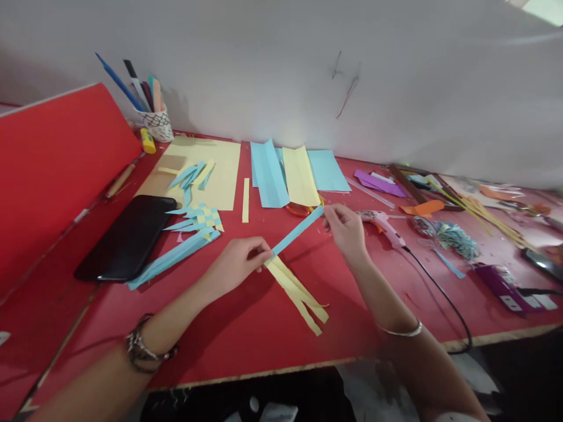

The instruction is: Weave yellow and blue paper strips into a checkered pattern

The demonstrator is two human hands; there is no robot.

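Between my two hands stretches a blue paper strip (pixel 298 231), held just above the red table. My left hand (pixel 246 258) pinches its lower end together with the tops of several yellow paper strips (pixel 295 286), which fan out toward the table's front edge. The upper right end of the blue strip is pinched by the fingers of my right hand (pixel 345 228). Left of my left hand lies a small blue and yellow woven paper piece (pixel 206 217) with loose ends. Beside it is a bundle of long blue strips (pixel 176 258). How the strips meet under my left fingers is hidden.
A black phone (pixel 127 237) and a red panel (pixel 61 176) are at left. Behind are a pen cup (pixel 157 124), a yellow sheet (pixel 224 176) and folded blue paper (pixel 269 176). A pink glue gun (pixel 387 225) with its cord and a purple power strip (pixel 504 287) lie right.
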